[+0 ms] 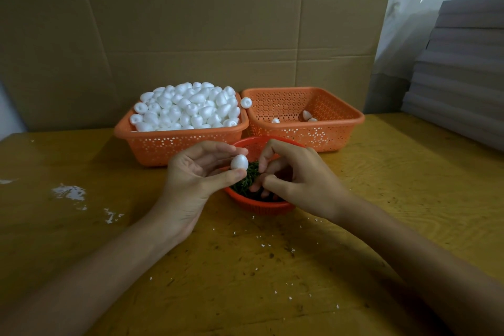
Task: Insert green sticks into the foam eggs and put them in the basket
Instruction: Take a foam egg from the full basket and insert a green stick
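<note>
**One egg in hand, three baskets on the bench**

Two bare hands meet over the middle of the bench [395,199], a yellowish wooden top with visible grain, dark specks and scattered white crumbs.

The left hand [196,172] holds a single foam egg [239,162], smooth, matte white and oval. It is pinched between the thumb below and the fingers [215,150] curled over it from above, just above the near rim of the round basket [259,206].

The right hand [297,180] reaches down into that round basket with its fingers bent. Whether they have hold of anything cannot be told (the tips are buried in shadow).

There are three baskets, all perforated plastic. The round one is red, shallow and finely ribbed, and it holds a tangle of thin, dark green sticks [245,183].

Behind it stand two square orange ones side by side, their rims touching. The left basket [174,144] is heaped above its rim with white foam eggs [191,106], far too many to count.

One stray egg [246,102] sits up where the two rims meet. The right basket [327,139] is nearly bare inside, with three eggs [306,114] lying on its floor.

A wall of plain brown cardboard [191,35] with taped seams closes off the back. At the right edge is a stack of flat grey sheets [463,76], at least eight layers, with clear plastic film behind it.
</note>
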Tool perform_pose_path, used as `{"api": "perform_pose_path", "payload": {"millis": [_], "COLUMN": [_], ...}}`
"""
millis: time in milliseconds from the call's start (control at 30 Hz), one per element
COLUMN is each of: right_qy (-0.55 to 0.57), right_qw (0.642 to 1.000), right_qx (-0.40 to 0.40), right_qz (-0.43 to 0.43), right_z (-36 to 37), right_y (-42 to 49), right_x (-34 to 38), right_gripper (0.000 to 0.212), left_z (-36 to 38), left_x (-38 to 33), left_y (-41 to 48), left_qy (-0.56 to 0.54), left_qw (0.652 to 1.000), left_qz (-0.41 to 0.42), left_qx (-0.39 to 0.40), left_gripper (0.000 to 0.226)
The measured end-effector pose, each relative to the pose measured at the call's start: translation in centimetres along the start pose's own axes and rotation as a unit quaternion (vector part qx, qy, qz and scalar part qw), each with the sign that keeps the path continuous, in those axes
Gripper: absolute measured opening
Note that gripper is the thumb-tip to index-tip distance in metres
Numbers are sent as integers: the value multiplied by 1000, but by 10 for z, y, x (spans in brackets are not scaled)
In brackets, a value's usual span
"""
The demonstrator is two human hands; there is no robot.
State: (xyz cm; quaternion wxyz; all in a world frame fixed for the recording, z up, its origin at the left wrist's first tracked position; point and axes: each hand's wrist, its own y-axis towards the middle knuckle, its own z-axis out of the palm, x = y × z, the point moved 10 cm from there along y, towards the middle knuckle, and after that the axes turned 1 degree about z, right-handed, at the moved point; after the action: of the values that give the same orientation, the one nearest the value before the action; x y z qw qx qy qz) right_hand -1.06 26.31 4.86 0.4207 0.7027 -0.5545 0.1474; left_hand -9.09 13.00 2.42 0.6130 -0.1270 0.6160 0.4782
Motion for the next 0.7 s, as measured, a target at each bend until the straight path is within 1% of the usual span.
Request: {"api": "perform_pose_path", "payload": {"millis": [267,400,700], "right_qy": [-2,1,0], "right_qw": [1000,1000,1000], "right_qx": [6,7,5], "right_qz": [5,5,-1], "right_z": [1,1,1], "right_y": [0,0,1], "right_x": [-1,-1,-2], "right_gripper": [15,15,16], "left_z": [0,-2,-8], "left_x": [0,1,5], "left_y": [-1,-1,1], "left_qy": [12,33,2], "left_qw": [1000,999,999], "left_qz": [1,-2,-11], "left_qx": [-8,-13,-38], "left_gripper": [35,41,41]}}
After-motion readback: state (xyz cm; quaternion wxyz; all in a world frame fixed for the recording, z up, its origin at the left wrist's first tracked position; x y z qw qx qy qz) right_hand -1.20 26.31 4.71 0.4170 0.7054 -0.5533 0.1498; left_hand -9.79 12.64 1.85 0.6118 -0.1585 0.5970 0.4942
